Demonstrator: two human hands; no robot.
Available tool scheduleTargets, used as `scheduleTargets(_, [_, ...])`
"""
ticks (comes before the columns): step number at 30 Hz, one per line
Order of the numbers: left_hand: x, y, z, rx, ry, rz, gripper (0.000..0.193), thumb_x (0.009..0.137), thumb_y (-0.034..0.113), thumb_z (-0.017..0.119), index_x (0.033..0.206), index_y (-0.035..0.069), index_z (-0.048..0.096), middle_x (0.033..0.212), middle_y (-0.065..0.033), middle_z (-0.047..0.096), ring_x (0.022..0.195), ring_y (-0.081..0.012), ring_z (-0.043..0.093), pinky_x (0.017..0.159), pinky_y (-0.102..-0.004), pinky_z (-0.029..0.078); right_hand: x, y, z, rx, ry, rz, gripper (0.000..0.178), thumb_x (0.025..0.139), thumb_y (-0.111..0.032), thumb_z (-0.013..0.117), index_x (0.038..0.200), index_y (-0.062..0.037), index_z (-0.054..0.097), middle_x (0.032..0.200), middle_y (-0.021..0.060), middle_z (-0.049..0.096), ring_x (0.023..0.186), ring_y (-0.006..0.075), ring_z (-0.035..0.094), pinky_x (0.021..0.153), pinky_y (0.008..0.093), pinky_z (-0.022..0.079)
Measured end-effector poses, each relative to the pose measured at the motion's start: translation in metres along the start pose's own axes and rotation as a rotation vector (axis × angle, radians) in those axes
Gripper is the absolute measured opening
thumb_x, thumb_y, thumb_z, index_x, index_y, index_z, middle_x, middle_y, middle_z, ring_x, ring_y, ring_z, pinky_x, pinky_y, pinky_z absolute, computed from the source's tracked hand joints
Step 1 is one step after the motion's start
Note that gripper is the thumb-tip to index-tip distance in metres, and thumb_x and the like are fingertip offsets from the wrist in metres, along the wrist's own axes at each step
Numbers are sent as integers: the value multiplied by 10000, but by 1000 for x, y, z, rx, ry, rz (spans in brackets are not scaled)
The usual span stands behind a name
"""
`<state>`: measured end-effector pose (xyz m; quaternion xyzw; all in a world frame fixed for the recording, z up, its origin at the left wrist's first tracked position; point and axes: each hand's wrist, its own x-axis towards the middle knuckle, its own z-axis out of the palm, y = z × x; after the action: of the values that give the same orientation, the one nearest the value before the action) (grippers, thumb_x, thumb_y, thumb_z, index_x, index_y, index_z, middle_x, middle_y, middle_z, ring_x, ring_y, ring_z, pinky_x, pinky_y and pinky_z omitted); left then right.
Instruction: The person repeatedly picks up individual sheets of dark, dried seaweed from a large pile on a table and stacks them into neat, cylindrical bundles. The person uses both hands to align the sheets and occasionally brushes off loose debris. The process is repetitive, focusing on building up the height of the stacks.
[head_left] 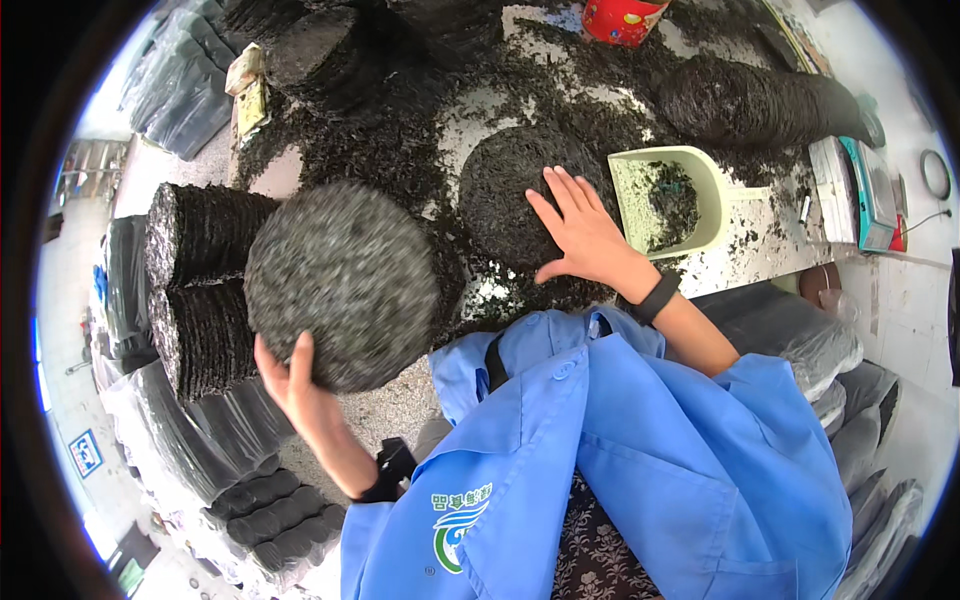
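Note:
A round, flat cake of dried seaweed, slightly blurred, is gripped at its near edge by my left hand, with the thumb and fingers closed on the rim. It covers part of two stacks of similar round cakes at the left. My right hand lies with spread fingers on another dark round seaweed cake on the table. Just right of that hand is a pale green dustpan with dark seaweed bits in it.
Loose seaweed crumbs cover much of the table. A long roll of stacked cakes lies at the far right, near a red bucket and a teal-and-white box. Plastic-wrapped dark bundles stand at the left.

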<state>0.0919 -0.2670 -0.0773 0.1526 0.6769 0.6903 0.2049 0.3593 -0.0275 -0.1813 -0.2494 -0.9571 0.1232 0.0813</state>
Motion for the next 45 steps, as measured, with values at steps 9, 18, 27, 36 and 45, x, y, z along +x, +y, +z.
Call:
scheduleTargets(9, [4, -32, 19, 1350, -85, 647, 470, 923, 299, 521, 1369, 169, 451, 1446, -201, 296, 1344, -348, 275, 1057, -535, 263, 0, 22, 1, 38, -132, -105, 811, 697, -453, 738, 1319, -31, 436, 1416, 243, 331, 1353, 365, 278, 1088, 508, 273])
scheduleTargets(18, [0, -49, 31, 1510, -253, 437, 439, 964, 389, 404, 1393, 295, 419, 1499, -134, 238, 1390, -347, 180, 1072, -603, 122, -10, 29, -31, 432, 583, 217, 360, 772, -49, 655, 1124, -30, 583, 1083, 131, 611, 995, 268, 595, 878, 348, 472])
scheduleTargets(27, [-9, -28, 69, 616, -374, 464, 579, 954, 320, 486, 1417, 26, 301, 1410, -208, 376, 1308, -358, 367, 1081, -488, 310, 4, 18, -46, 1825, 745, 678, 245, 893, -66, 604, 1124, -4, 550, 1062, 79, 615, 937, 172, 608, 840, 323, 503])
scheduleTargets(36, [-5, -9, 45, -70, 150, -15, 585, 827, 15, 636, 1361, 37, 398, 1200, -173, 536, 1016, -227, 585, 836, -339, 518, 24, -34, -35, 1177, 20, 92, 661, 829, -323, 699, 1335, -17, 402, 1303, 148, 505, 1184, 226, 507, 1005, 338, 396])
scheduleTargets(45, [9, -11, 1, 1186, -57, 548, 500, 922, 307, 536, 1381, 138, 429, 1422, -164, 348, 1320, -344, 325, 1046, -537, 287, 0, 23, 12, -16, -132, -65, 914, 623, -473, 784, 1350, -57, 418, 1436, 238, 308, 1357, 403, 248, 1076, 537, 272])
